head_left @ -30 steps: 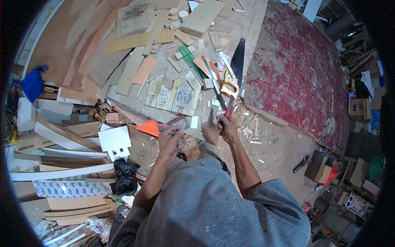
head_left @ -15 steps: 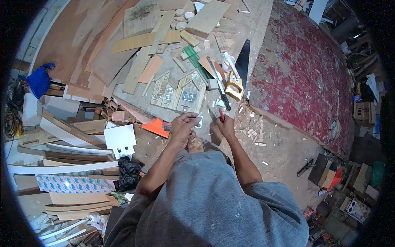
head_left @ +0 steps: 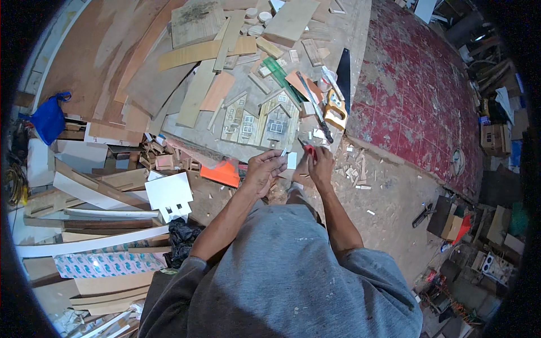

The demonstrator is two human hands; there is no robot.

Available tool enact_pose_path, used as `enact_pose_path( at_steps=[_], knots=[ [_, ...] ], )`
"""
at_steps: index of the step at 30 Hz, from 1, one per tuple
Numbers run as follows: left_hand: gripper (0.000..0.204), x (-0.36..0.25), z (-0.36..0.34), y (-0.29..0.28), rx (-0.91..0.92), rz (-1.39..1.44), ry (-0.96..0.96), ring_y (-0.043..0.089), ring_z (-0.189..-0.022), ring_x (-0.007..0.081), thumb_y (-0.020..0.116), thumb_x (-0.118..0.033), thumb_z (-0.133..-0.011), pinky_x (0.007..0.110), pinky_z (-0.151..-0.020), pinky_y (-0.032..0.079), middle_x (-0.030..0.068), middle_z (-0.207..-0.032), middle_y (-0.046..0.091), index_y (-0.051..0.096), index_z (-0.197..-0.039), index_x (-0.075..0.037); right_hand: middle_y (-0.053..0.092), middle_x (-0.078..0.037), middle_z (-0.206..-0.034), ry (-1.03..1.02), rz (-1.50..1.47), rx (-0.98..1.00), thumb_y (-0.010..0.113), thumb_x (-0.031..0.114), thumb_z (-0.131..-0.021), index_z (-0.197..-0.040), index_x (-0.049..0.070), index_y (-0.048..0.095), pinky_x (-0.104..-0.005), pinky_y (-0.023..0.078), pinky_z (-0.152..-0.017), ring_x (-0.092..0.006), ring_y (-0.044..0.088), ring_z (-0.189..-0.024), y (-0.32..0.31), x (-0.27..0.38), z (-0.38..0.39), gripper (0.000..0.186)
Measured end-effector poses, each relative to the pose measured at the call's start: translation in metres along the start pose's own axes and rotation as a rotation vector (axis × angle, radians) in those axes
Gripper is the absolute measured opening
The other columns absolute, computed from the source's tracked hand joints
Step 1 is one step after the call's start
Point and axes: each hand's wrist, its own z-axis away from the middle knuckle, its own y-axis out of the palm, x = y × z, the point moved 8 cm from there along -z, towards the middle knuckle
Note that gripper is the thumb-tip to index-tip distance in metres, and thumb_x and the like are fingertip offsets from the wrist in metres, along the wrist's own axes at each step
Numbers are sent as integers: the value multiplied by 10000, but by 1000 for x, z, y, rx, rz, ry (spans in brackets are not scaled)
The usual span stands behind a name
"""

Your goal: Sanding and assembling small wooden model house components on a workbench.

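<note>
My left hand point(head_left: 265, 172) pinches a small, thin pale piece point(head_left: 283, 152) beside a small white square point(head_left: 292, 160). My right hand point(head_left: 320, 168) grips a red-handled tool point(head_left: 307, 148), its dark tip pointing up and left. Above my hands lie two flat wooden house fronts with white window frames point(head_left: 276, 127). A black sliding-type tool point(head_left: 321, 121), a handsaw with a yellow handle point(head_left: 335, 115) and a green strip point(head_left: 282, 76) lie to their right. An orange plastic piece point(head_left: 220, 176) is left of my left hand.
Boards and offcuts point(head_left: 197, 96) cover the workbench. A worn red surface point(head_left: 411, 112) extends rightward, with scraps point(head_left: 355, 172) along its edge. At left are stacked strips and panels point(head_left: 101, 236), a blue bag point(head_left: 48, 115) and a black plastic bag point(head_left: 183, 242). Clutter point(head_left: 496, 242) fills the right side.
My left hand has risen and moved right from the orange piece, fingers now pinched on the small pale piece. My right hand has shifted rightward and turned the red tool's tip leftward.
</note>
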Motion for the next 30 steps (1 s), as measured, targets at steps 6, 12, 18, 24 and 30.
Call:
enact_pose_path(
  at_steps=[6,12,18,24,30],
  knots=[
    [228,-4,4,-24,-7,-10,-103,685,-896,195,684,8,-864,276,-787,593,114,-1014,676,629,-1082,44,690,-61,-994,530,-1225,326,683,108,-908,-1113,-21,680,-273,495,-815,-123,625,-920,-26,82,-16,242],
    [238,-9,11,-34,119,-103,-130,687,-971,216,673,6,-875,281,-795,594,141,-1064,671,624,-1104,47,691,-68,-941,584,-1300,348,695,66,-891,-1076,-33,675,-249,513,-738,-117,642,-817,-4,106,2,211],
    [301,-22,27,-45,284,56,-226,692,-970,211,656,-46,-909,293,-776,600,158,-1083,675,608,-1186,62,684,-62,-873,871,-1540,303,701,57,-884,-1057,-24,681,-259,527,-661,-123,632,-749,3,129,18,193],
    [261,-15,16,-65,227,-128,-216,693,-920,193,650,-56,-916,288,-767,603,136,-1030,690,628,-1150,57,667,-57,-839,776,-1449,261,699,71,-893,-1073,-19,679,-268,524,-554,-114,597,-695,13,129,23,202],
    [246,-20,13,-72,196,-163,-145,687,-810,157,638,-92,-930,257,-674,584,111,-968,698,648,-1143,29,661,-54,-851,847,-1417,208,690,52,-893,-1051,-34,678,-227,452,-586,-102,563,-674,8,118,25,180]
  ],
)
